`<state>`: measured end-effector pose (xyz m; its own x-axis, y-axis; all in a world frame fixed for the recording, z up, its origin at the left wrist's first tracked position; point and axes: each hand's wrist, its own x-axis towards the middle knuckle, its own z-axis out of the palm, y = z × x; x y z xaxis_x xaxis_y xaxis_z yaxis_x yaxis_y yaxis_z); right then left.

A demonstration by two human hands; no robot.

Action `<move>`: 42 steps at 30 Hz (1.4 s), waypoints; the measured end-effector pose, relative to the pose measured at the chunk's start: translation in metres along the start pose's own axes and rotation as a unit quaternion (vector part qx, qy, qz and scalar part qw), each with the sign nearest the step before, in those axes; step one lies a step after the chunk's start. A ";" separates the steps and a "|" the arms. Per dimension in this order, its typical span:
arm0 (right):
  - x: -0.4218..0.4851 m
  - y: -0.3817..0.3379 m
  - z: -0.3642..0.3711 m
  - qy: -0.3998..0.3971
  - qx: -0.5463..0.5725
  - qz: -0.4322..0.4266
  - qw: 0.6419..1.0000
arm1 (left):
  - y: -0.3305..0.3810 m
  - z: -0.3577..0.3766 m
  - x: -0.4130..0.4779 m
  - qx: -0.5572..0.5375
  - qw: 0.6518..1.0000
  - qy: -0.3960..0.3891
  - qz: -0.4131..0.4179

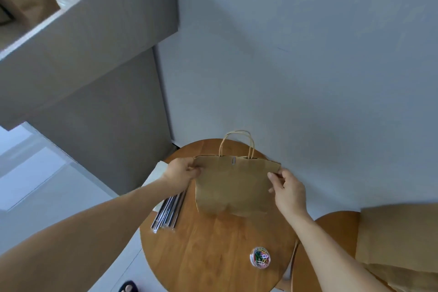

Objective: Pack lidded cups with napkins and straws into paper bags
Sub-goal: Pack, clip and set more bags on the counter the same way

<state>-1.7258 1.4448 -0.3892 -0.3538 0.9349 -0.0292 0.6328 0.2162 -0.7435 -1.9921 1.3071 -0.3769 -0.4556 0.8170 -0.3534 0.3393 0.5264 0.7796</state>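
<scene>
Over the round wooden table, left fingers: pinching the upper left corner of the brown paper bag with twisted handles.
Right fingers: pinching its upper right corner, thumb lying on the near face.
Hands: left hand and right hand are holding the bag upright over the table's far half.
Straws: a bundle of dark wrapped straws is lying at the table's left edge.
Tub: a clear round tub of coloured paper clips is sitting on the table's near side.
</scene>
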 end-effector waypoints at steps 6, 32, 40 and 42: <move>-0.002 -0.087 0.000 0.099 0.132 0.002 0.986 | 0.034 -0.062 -0.035 -0.139 0.988 0.047 0.045; -0.020 -0.552 -0.005 0.149 0.338 -0.253 0.894 | 0.137 -0.425 -0.186 -0.190 0.820 0.448 0.300; 0.024 -0.644 0.084 -0.004 0.358 -0.300 0.884 | 0.099 -0.511 -0.186 -0.141 0.782 0.560 0.235; 0.035 -0.660 0.113 -0.048 0.362 -0.294 0.884 | 0.082 -0.528 -0.181 -0.119 0.787 0.570 0.202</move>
<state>-2.2338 1.3025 0.0250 -0.5529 0.6858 0.4733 -0.2730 0.3875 -0.8805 -2.3160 1.0779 0.0241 -0.8394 0.0917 0.5357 0.5432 0.1080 0.8326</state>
